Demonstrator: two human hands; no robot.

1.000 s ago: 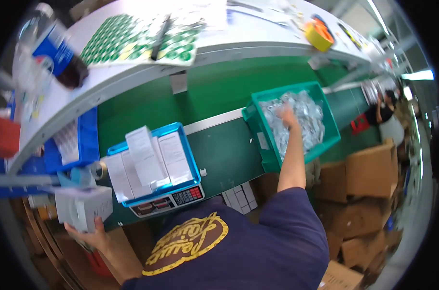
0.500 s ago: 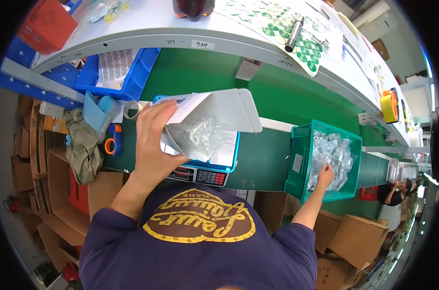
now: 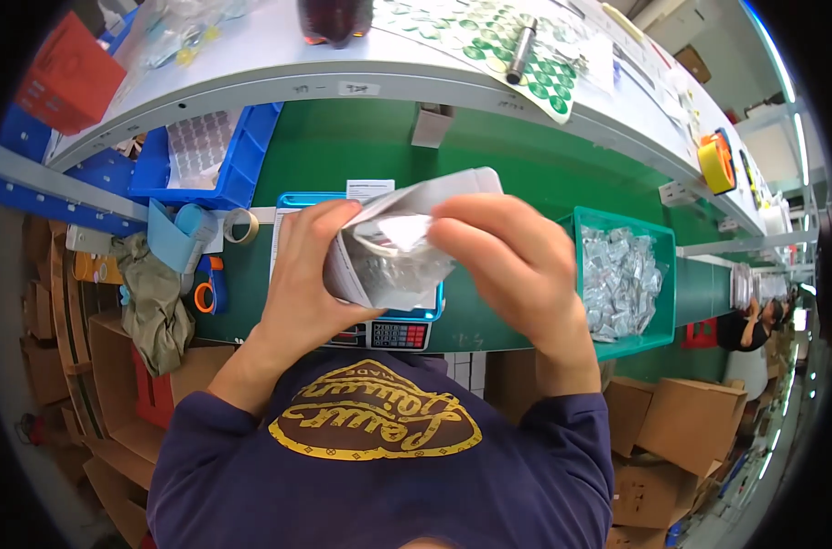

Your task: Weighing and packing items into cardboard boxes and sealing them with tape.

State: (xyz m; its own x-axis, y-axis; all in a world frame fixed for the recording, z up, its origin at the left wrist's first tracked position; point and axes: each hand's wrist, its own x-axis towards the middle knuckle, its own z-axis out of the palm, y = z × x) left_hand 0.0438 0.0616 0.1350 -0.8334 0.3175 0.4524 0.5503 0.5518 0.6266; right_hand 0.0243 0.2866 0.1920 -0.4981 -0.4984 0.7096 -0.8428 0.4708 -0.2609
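My left hand (image 3: 302, 274) is wrapped round the side of a white carton (image 3: 345, 273) with its top open and its flap standing up. Inside the carton sits a crinkled clear plastic bag (image 3: 393, 279). At the carton's mouth, the slightly blurred fingers of my right hand (image 3: 521, 265) pinch a small shiny clear packet (image 3: 405, 231). Below the carton is a scale (image 3: 399, 337) with a keypad and a blue tray, mostly covered. On the right, a green bin (image 3: 669, 284) holds many small clear packets (image 3: 620, 279).
A blue tray (image 3: 242, 165) with a sticker sheet, a tape roll (image 3: 241, 226) and an orange-and-blue tape dispenser (image 3: 213, 285) lie to the left. Overhead runs a white shelf (image 3: 279, 78) with a marker (image 3: 522, 52). Cardboard boxes (image 3: 691, 430) stand below right; another person is far right.
My right hand has come from the green bin to the carton's mouth, bringing a small packet. The left hand still holds the carton, now slightly turned. The view has shifted a little.
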